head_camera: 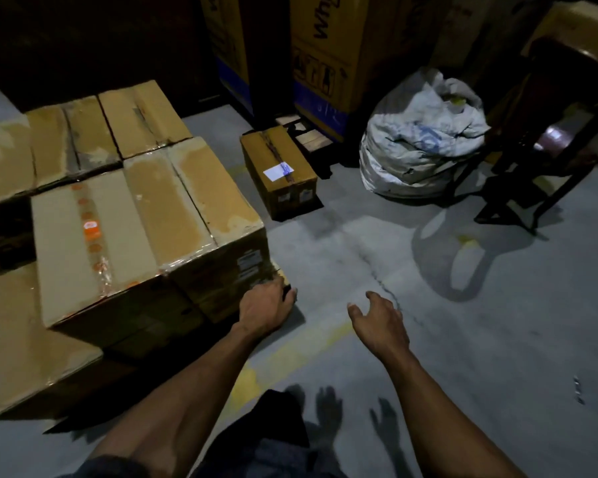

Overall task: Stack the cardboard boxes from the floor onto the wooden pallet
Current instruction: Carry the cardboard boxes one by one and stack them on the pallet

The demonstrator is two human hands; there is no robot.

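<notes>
Tan, tape-sealed cardboard boxes, worn and glossy on top, stacked at 10 o'clock; left hand fingers curled against the nearest box's lower corner, right hand fingers spread, holding nothing, over the floor

a stuffed white sack sits on the grey floor beside a dark wooden chair

pallet mostly hidden under boxes, left hand fingers hidden
</notes>
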